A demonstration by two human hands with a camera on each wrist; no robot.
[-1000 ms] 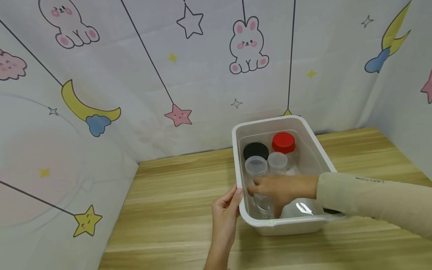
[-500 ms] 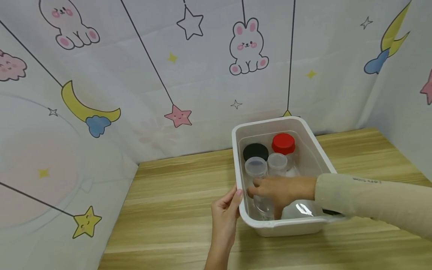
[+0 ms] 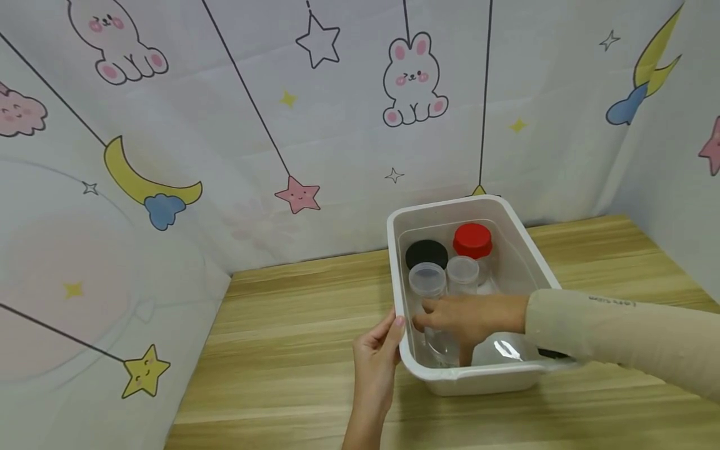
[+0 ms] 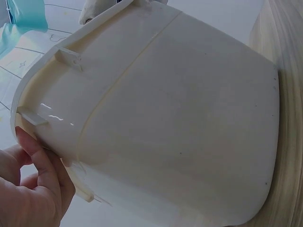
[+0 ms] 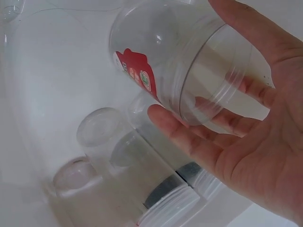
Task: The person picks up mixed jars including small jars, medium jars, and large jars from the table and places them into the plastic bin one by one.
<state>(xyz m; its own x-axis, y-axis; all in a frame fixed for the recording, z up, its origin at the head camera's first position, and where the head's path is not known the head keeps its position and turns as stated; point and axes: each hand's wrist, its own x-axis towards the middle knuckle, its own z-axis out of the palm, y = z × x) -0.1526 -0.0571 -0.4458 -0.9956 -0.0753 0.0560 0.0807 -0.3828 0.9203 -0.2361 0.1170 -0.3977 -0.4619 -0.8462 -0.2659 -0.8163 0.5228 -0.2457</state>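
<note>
A white plastic tub (image 3: pixel 478 375) stands on the wooden table in the head view. My left hand (image 3: pixel 378 356) holds its left rim, thumb over the edge and fingers under it; the left wrist view shows those fingers (image 4: pixel 40 163) against the outer wall. Inside the tub, my right hand (image 3: pixel 467 317) grips a clear jar (image 5: pixel 161 52) near its uncovered mouth. A red label (image 5: pixel 136 71) marks the jar's side. The thumb lies along one side of the jar and the fingers along the other. In the head view the hand partly covers it.
Beyond the right hand, two clear-lidded containers (image 3: pixel 427 279) stand in the tub, with a black-lidded jar (image 3: pixel 426 255) and a red-lidded jar (image 3: pixel 472 240) behind. The tub walls surround the hand closely. A printed curtain (image 3: pixel 337 137) hangs behind the table (image 3: pixel 281 350).
</note>
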